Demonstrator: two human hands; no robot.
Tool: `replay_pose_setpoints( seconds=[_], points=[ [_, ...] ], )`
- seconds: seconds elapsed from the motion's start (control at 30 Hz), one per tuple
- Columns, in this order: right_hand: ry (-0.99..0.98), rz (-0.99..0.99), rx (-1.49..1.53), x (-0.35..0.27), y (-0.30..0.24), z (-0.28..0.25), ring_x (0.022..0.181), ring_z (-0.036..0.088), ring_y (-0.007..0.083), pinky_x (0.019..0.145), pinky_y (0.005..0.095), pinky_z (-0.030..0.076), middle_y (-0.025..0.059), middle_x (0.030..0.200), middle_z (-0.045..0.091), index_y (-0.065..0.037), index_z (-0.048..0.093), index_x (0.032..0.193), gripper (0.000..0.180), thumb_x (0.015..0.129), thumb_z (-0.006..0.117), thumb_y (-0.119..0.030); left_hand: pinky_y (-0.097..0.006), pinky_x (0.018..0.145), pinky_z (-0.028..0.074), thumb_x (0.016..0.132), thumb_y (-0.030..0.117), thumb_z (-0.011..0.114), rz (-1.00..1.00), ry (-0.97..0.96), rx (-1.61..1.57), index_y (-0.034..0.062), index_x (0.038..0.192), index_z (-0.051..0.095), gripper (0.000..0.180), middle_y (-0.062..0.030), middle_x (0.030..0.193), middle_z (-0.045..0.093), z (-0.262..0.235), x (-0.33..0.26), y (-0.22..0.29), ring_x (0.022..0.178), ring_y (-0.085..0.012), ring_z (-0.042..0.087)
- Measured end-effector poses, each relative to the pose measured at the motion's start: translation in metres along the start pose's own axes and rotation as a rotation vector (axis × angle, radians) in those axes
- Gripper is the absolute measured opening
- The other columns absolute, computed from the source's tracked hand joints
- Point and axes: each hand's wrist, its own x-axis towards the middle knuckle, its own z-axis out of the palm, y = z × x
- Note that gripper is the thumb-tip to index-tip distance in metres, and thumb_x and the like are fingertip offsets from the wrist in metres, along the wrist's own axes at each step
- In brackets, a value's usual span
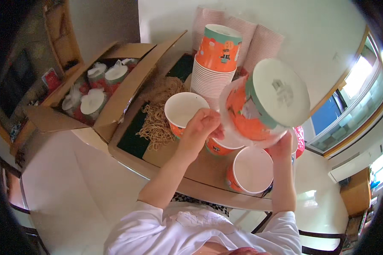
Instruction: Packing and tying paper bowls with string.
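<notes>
A paper bucket (247,111), orange and green with a white base, is tipped upside down in clear plastic film. My right hand (281,146) grips it low on the right, its fingers partly hidden. My left hand (205,124) is closed by the film's left edge; what its fingers pinch, if anything, I cannot make out. Below my hands stand open paper buckets: one white-mouthed bucket (186,108) behind my left hand, another bucket (219,148) partly covered by the held one, and a third bucket (253,170) near the table's front edge.
Behind stands a tall stack of buckets (215,80), topped by an upside-down one. Pale nested stacks (259,46) lean against the wall. Tangled tan string (157,119) lies on the table (200,182). At left, an open cardboard box (127,91) holds several wrapped bucket stacks (93,102).
</notes>
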Motion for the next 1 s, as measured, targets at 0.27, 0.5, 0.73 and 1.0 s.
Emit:
replay_pose_setpoints(
  seconds=[0.27, 0.5, 0.73, 1.0],
  points=[
    [0.356, -0.137, -0.406, 0.095, -0.055, -0.02, 0.103, 0.056, 0.0229, 0.09, 0.0369, 0.046, 0.0139, 0.113, 0.058, 0.003, 0.053, 0.115, 0.032, 0.091, 0.046, -0.018, -0.03, 0.087, 0.043, 0.086, 0.03, 0.063, 0.224, -0.134, 0.389, 0.0052, 0.123, 0.044, 0.049, -0.0096, 0.116, 0.051, 0.038, 0.111, 0.02, 0.104, -0.0176, 0.052],
    [0.4, 0.164, -0.382, 0.156, -0.04, -0.144, 0.09, 0.061, 0.0217, 0.08, 0.0359, 0.05, 0.0125, 0.098, 0.064, 0.0, 0.06, 0.104, 0.029, 0.087, 0.049, -0.02, -0.044, 0.104, 0.03, 0.07, 0.045, 0.072, 0.413, -0.341, 1.101, 0.008, 0.136, 0.035, 0.085, -0.0297, 0.138, 0.027, 0.063, 0.202, -0.05, 0.127, -0.0412, 0.031],
    [0.324, 0.541, -0.815, 0.181, -0.016, -0.227, 0.063, 0.062, 0.0201, 0.052, 0.0326, 0.051, 0.0091, 0.084, 0.065, -0.005, 0.061, 0.094, 0.023, 0.086, 0.052, -0.024, -0.047, 0.106, 0.028, 0.072, 0.047, 0.069, 0.355, -0.374, 1.531, 0.0103, 0.127, 0.05, 0.069, -0.0301, 0.14, 0.026, 0.068, 0.25, -0.116, 0.128, -0.0463, 0.03],
    [0.233, 0.962, -1.249, 0.2, -0.019, -0.249, 0.062, 0.063, 0.0252, 0.049, 0.0381, 0.052, 0.0168, 0.075, 0.062, 0.001, 0.056, 0.098, 0.026, 0.088, 0.054, -0.024, -0.041, 0.108, 0.026, 0.082, 0.049, 0.052, -0.251, -0.569, 1.663, 0.0132, 0.138, 0.039, 0.067, -0.0318, 0.145, 0.006, 0.026, 0.292, -0.168, 0.133, -0.0422, 0.023]
  ],
)
